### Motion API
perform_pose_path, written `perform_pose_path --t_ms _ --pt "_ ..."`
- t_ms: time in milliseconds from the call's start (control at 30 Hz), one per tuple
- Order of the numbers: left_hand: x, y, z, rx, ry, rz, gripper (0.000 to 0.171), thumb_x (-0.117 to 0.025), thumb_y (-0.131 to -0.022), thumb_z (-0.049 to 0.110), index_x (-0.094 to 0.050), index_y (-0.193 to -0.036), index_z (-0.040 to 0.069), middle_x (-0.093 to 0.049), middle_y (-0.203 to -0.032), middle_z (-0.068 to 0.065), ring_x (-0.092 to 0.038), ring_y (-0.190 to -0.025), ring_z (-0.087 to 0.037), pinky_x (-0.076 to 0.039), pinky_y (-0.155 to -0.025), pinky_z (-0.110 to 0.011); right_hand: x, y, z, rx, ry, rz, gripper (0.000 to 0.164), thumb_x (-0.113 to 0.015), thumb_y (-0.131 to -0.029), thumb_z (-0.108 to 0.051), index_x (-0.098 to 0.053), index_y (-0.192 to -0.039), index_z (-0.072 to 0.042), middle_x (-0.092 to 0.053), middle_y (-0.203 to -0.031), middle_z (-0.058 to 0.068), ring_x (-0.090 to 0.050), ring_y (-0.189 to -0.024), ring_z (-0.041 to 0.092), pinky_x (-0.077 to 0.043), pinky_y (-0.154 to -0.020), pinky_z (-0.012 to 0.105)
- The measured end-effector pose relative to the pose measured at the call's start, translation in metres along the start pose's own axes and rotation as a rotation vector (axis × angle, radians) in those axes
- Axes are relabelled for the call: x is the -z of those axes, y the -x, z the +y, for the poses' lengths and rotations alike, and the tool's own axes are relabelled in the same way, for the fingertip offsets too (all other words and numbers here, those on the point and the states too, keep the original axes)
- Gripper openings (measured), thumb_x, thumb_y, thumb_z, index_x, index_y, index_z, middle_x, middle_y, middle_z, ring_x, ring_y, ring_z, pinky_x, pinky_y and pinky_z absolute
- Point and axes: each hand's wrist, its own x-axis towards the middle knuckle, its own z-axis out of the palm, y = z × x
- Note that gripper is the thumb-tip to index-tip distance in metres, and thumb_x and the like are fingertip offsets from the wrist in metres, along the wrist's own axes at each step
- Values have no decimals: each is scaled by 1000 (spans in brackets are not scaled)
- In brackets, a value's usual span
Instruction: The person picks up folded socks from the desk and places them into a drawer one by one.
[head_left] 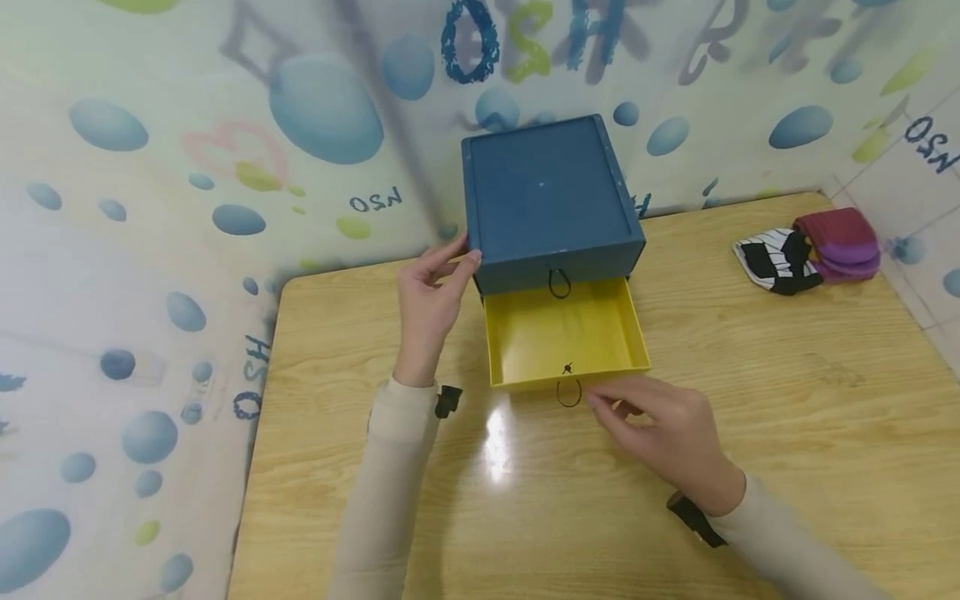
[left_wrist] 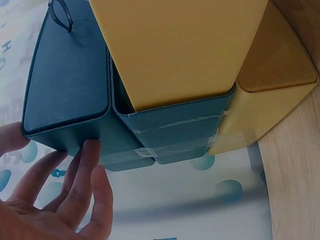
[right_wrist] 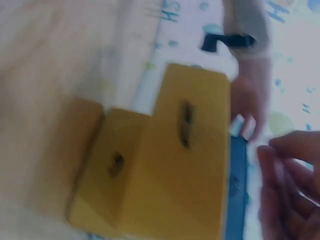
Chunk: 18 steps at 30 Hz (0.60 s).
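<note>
A small drawer cabinet with a blue top stands against the wall. Its yellow drawer below the blue front is pulled out, its inside bare, with a thin dark loop pull on the front. My left hand rests fingertips on the cabinet's left side near the upper front corner; in the left wrist view the fingers lie nearly straight against the blue wall. Just right of the loop, my right hand has thumb and forefinger close together, holding nothing; the right wrist view shows it apart from the yellow front.
Another yellow drawer sits beneath, pushed farther in. Folded cloths, one black and white and others maroon and purple, lie at the table's back right. The patterned wall stands close behind the wooden table.
</note>
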Motion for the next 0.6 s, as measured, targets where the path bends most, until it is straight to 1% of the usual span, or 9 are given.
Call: perform_pose_path --t_ms 100,133,200,300,400,467,500,533,600 --pt "1 1 0 11 -4 5 30 -75 -91 11 -73 -121 7 -73 -115 -14 -70 -86 -31 -57 -79 -27 19 -8 11 -43 -14 114 29 -69 -95 -30 -80 -87 -5 -76 -78 4 -65 -60 7 -52 -60 12" --pt "1 1 0 16 -7 7 30 -75 -91 12 -74 -121 7 -73 -115 -13 -69 -87 -33 -57 -77 -26 25 -11 16 -76 1 140 25 -72 -93 -27 -80 -88 -3 -76 -79 5 -65 -61 5 -51 -63 10" --pt "2 1 0 20 -11 6 30 -75 -91 12 -73 -121 7 -73 -115 -12 -69 -88 -35 -57 -74 -25 38 -19 30 -188 38 167 18 -77 -89 -19 -80 -93 -2 -76 -81 9 -63 -65 -3 -48 -66 6" --pt "2 1 0 22 -12 3 31 -75 -91 12 -73 -122 7 -74 -115 -11 -69 -89 -37 -57 -71 -24 55 -28 58 -352 116 155 22 -79 -86 -12 -78 -106 -1 -76 -88 14 -56 -73 -18 -43 -68 1" --pt "2 1 0 18 -14 -1 31 -75 -91 12 -73 -122 6 -74 -115 -11 -70 -87 -30 -58 -74 -24 67 -34 90 -498 189 107 32 -76 -89 -19 -74 -117 -2 -75 -96 18 -49 -78 -26 -38 -68 -3" --pt "2 1 0 16 -15 -2 31 -75 -91 12 -73 -122 6 -74 -115 -12 -70 -86 -25 -58 -75 -25 73 -34 112 -563 230 68 39 -75 -91 -24 -71 -122 -2 -74 -105 20 -56 -85 -15 -36 -72 -3" --pt "1 0 0 12 -14 -2 31 -75 -91 12 -73 -122 6 -74 -115 -12 -70 -85 -24 -58 -76 -26 76 -34 123 -593 238 40 42 -74 -91 -25 -69 -125 0 -72 -110 22 -61 -92 -6 -40 -78 2" --pt "1 0 0 7 -11 -3 31 -75 -91 11 -73 -121 6 -74 -115 -13 -70 -84 -23 -58 -77 -27 78 -32 133 -627 244 11 46 -73 -92 -26 -66 -128 1 -70 -115 25 -64 -100 6 -45 -87 11" --pt "0 -1 0 3 -6 -5 30 -75 -91 10 -73 -121 6 -74 -115 -13 -70 -85 -26 -58 -79 -28 82 -27 154 -684 263 -62 54 -71 -93 -27 -60 -135 5 -62 -125 31 -59 -115 34 -46 -101 36"
